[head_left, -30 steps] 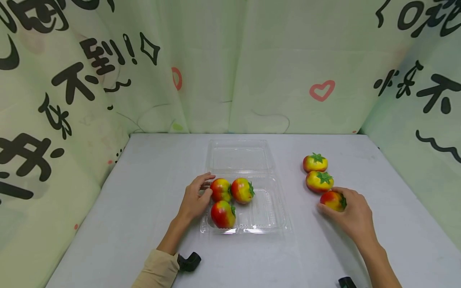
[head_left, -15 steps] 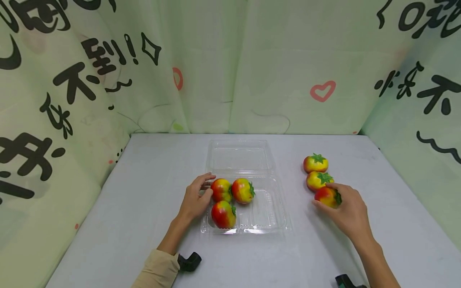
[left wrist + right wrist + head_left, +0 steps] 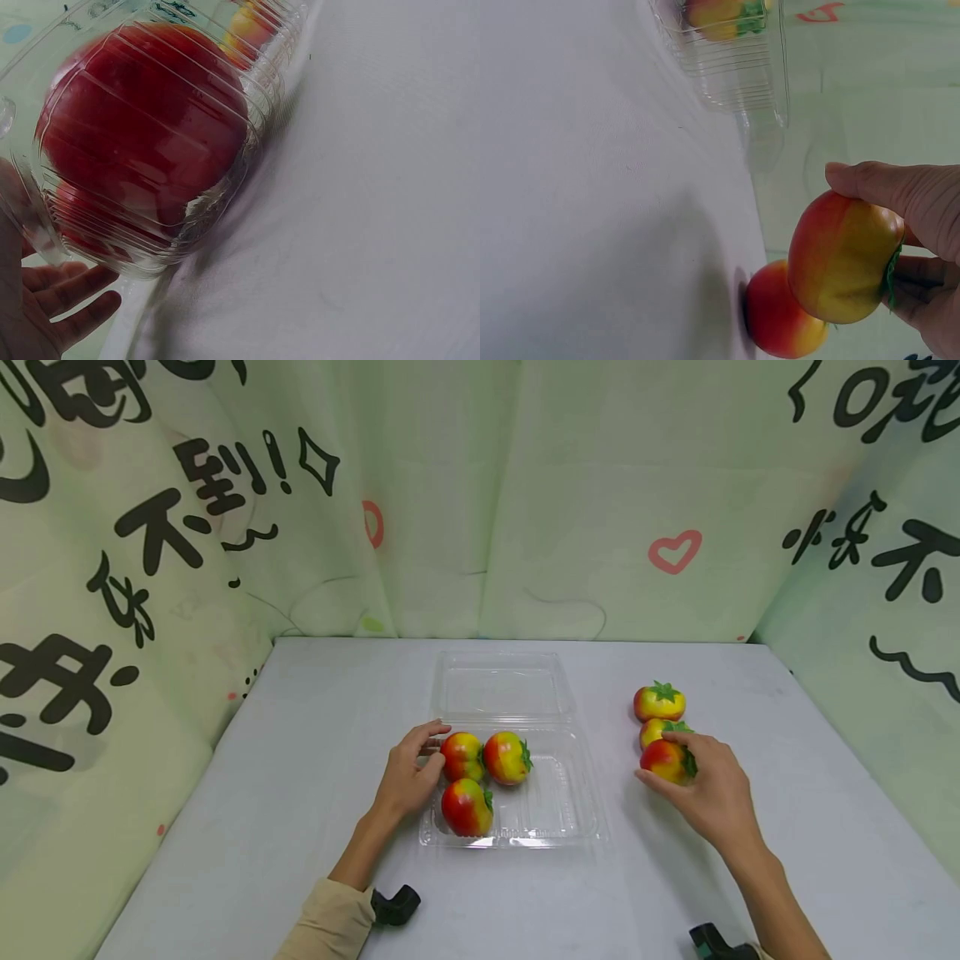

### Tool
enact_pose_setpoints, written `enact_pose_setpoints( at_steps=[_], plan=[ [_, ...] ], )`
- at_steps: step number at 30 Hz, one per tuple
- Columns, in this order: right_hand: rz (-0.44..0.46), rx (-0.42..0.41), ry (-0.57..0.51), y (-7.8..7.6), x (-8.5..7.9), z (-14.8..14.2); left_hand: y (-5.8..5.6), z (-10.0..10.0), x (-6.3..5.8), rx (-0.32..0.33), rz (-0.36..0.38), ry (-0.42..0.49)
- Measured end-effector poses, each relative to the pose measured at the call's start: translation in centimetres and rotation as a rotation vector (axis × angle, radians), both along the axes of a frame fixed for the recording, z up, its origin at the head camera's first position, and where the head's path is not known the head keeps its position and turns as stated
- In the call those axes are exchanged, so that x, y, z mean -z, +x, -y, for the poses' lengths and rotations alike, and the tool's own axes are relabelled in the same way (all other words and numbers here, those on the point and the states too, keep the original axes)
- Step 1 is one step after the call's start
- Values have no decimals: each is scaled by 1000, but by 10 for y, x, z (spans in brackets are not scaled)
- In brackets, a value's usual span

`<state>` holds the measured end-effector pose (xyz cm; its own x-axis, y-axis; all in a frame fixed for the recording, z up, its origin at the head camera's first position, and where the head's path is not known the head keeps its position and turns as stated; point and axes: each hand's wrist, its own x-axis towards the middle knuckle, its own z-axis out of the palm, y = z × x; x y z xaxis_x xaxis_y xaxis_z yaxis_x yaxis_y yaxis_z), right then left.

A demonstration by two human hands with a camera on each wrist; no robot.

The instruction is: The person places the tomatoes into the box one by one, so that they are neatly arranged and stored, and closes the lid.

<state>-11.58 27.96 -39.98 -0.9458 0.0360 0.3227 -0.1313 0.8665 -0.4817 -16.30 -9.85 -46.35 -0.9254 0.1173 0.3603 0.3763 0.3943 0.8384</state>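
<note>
My right hand (image 3: 708, 797) holds a red-and-yellow persimmon (image 3: 666, 762) with a green leafy top, pinched between thumb and fingers. In the right wrist view this persimmon (image 3: 844, 259) is raised off the table, and another one (image 3: 776, 311) sits behind it. An opened clear plastic clamshell box (image 3: 551, 802) lies mid-table, its lid (image 3: 498, 687) folded back away from me. Three persimmons (image 3: 467, 807) lie in its left part. Beside the box's left wall is my left hand (image 3: 408, 777). Its fingers (image 3: 86, 304) look loosely extended by the clear wall in the left wrist view.
Two more persimmons stand in a line at the right: a far one (image 3: 660, 702) and one (image 3: 652, 732) partly hidden by the held fruit. The white-covered table (image 3: 337, 693) is enclosed by pale green printed curtains (image 3: 570, 510) at the back and sides.
My right hand has lifted the nearest persimmon from the right-hand row and carried it leftward, now overlapping the middle one in view. The left hand stays by the box.
</note>
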Motion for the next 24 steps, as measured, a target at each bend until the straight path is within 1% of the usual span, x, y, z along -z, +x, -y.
enact_pose_setpoints(
  at_steps=[10,19,24],
  plan=[
    [-46,-60,-11,-3,-3,8,1,0,0,-8,12,-13],
    [-23,-63,0,-3,-6,20,2,0,-1,-8,21,-14],
    [-30,-72,-2,-2,-7,23,1,0,-1,-6,24,-13]
  ],
)
